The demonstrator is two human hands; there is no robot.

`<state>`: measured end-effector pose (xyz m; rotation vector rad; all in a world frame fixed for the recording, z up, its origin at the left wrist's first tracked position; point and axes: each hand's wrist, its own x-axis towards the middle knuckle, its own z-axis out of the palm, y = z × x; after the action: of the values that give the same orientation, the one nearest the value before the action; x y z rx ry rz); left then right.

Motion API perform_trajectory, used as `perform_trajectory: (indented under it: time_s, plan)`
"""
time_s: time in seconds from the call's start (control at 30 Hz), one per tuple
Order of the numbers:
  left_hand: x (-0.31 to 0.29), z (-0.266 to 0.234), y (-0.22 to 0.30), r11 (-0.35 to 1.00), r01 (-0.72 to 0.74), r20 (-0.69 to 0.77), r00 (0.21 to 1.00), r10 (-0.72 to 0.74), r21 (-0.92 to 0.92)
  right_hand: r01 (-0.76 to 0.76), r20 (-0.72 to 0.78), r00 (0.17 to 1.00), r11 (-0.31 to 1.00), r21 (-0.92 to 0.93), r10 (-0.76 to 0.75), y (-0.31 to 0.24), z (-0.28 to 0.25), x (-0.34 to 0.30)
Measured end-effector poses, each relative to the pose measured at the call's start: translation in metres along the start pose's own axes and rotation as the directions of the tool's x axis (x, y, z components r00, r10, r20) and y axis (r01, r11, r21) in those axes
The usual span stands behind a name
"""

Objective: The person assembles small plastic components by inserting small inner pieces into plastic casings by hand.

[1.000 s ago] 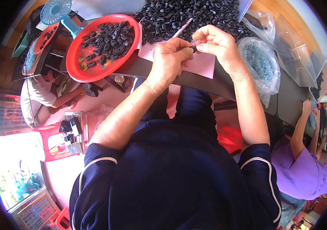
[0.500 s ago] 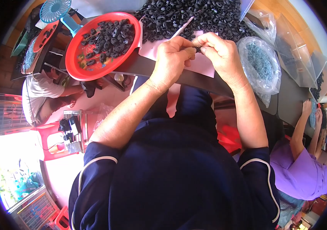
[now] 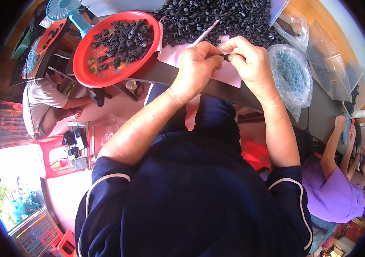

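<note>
Both hands meet above a pink sheet (image 3: 233,77) at the table's near edge. A small black plastic part (image 3: 225,57) sits between them, pinched by the fingertips of my left hand (image 3: 196,64) and my right hand (image 3: 251,63); its exact shape is mostly hidden. Just beyond the hands spreads a large heap of black plastic parts (image 3: 216,17). A pale, slim stick-like tool (image 3: 207,31) lies against the heap. To the left, a red round tray (image 3: 80,64) holds many ribbed black pieces (image 3: 129,40).
A clear plastic bag of small bluish pieces (image 3: 291,70) lies right of my hands. Beyond it stand clear plastic panels (image 3: 326,64). A blue fan (image 3: 65,9) stands at the far left. One person in white (image 3: 45,103) is at left, another in purple (image 3: 332,188) at right.
My hands stay together, and slightly more of the black part shows between the fingertips. The whole view has shifted a little.
</note>
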<state>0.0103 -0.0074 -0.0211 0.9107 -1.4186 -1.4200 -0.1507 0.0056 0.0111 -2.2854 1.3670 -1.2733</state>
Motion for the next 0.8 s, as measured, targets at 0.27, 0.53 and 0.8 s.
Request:
perform_trajectory:
  time_s: [0.27,0.53,0.8]
  plan:
    - [0.002,0.004,-0.005,0.997,-0.07,-0.059,0.996,0.072,0.043,0.054,-0.013,0.998,0.967,-0.249,-0.059,-0.008,0.011,-0.001]
    - [0.004,0.005,-0.012,0.988,-0.152,-0.158,0.975,0.153,0.02,0.171,-0.148,0.958,0.901,-0.399,-0.247,-0.021,0.028,-0.007]
    - [-0.002,0.005,-0.004,0.98,-0.157,-0.204,0.97,0.131,-0.122,0.15,-0.237,0.924,0.854,-0.498,-0.3,-0.028,0.045,-0.019]
